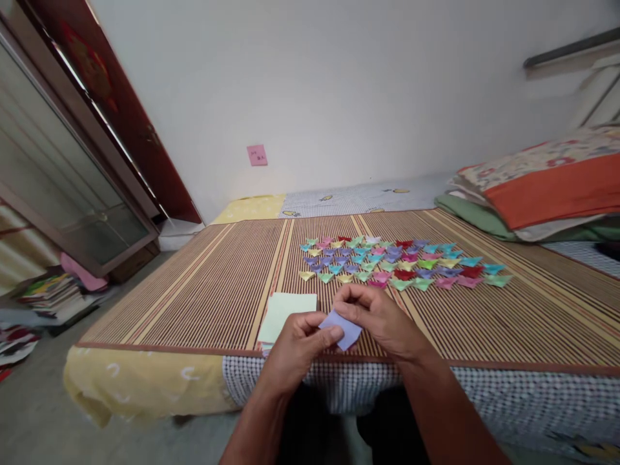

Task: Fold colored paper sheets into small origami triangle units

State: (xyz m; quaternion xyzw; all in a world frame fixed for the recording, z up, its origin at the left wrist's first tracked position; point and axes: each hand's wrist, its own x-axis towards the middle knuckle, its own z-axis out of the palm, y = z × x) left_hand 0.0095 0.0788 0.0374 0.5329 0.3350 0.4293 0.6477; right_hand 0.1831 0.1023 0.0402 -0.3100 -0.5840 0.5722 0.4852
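Note:
A small folded sheet of purple paper (345, 328) is held between my two hands, just above the front edge of the bamboo mat. My left hand (301, 339) pinches its left side, thumb lying on top. At its upper corner, my right hand (375, 316) grips the paper between thumb and fingers. Close behind my left hand lies a stack of square paper sheets (290, 310), pale green on top. Beyond my hands, several rows of small folded paper boats (387, 261) in many colours stand on the mat.
The striped bamboo mat (203, 290) covers a bed against a white wall. Folded bedding (557, 181) is piled at the right. A pink note (257, 155) sticks to the wall. Stacked books (53, 290) stand at the far left, near a glass-panelled door (92, 181).

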